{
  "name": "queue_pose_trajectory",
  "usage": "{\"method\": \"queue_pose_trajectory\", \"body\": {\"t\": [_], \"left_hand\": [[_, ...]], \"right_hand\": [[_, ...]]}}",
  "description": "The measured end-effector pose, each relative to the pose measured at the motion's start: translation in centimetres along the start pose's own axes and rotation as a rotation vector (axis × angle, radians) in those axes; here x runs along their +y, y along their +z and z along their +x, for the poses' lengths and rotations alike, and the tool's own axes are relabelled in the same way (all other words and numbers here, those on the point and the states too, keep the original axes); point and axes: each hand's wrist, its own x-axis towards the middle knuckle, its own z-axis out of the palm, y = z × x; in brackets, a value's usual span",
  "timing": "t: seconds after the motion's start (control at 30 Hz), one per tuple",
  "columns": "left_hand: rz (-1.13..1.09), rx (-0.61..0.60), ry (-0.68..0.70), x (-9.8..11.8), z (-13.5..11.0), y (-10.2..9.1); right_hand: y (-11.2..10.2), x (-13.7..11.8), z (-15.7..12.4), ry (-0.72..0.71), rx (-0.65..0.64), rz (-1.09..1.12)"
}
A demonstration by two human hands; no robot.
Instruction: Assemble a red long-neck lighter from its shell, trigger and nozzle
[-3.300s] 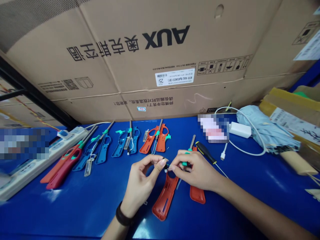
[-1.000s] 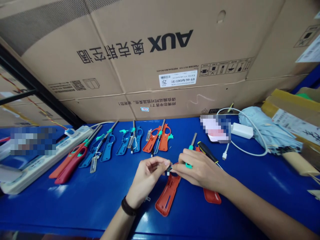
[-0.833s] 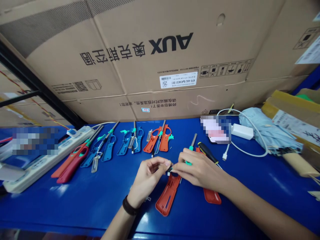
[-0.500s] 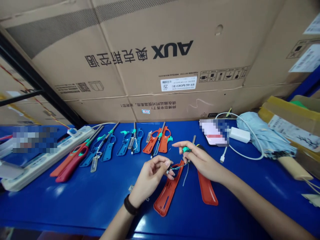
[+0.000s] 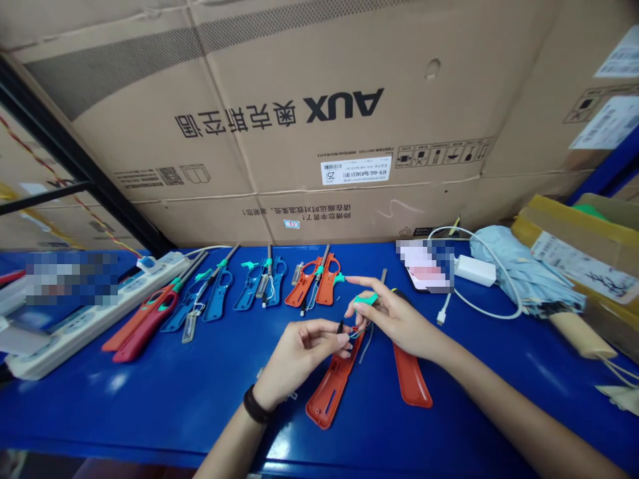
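My left hand (image 5: 299,352) pinches a small black igniter piece (image 5: 340,326), with thin wires (image 5: 353,334) running from it toward my right hand. A green trigger (image 5: 367,299) is gripped between the thumb and fingers of my right hand (image 5: 404,322), whose index finger stretches out above it. Beneath the hands lies one orange-red lighter shell half (image 5: 327,396), its hollow side up. The other shell half (image 5: 413,379) rests to the right, its upper end covered by my right hand. A metal tube (image 5: 383,276) sticks out behind that hand.
Opened orange (image 5: 327,286) and blue lighters (image 5: 277,279) line the back of the blue table. Two red lighters (image 5: 144,326) lie beside a white power strip (image 5: 80,326). On the right are a phone (image 5: 424,266), a white charger (image 5: 474,269) and a folded umbrella (image 5: 524,273).
My right hand has turned the green trigger to a flatter angle and brought it slightly left. In my left hand the black piece now points upward, closer to the trigger.
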Motion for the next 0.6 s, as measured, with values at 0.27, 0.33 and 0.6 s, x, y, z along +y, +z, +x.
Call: {"method": "queue_pose_trajectory", "body": {"t": [0.27, 0.33, 0.6], "left_hand": [[0.191, 0.094, 0.244, -0.55, 0.22, -0.25], [0.224, 0.146, 0.268, -0.66, 0.29, -0.33], [0.187, 0.200, 0.206, -0.74, 0.38, -0.20]], "right_hand": [[-0.34, -0.05, 0.36, 0.179, 0.035, 0.198], [-0.47, 0.02, 0.46, 0.234, 0.052, 0.180], [0.12, -0.07, 0.36, 0.264, 0.012, 0.284]]}}
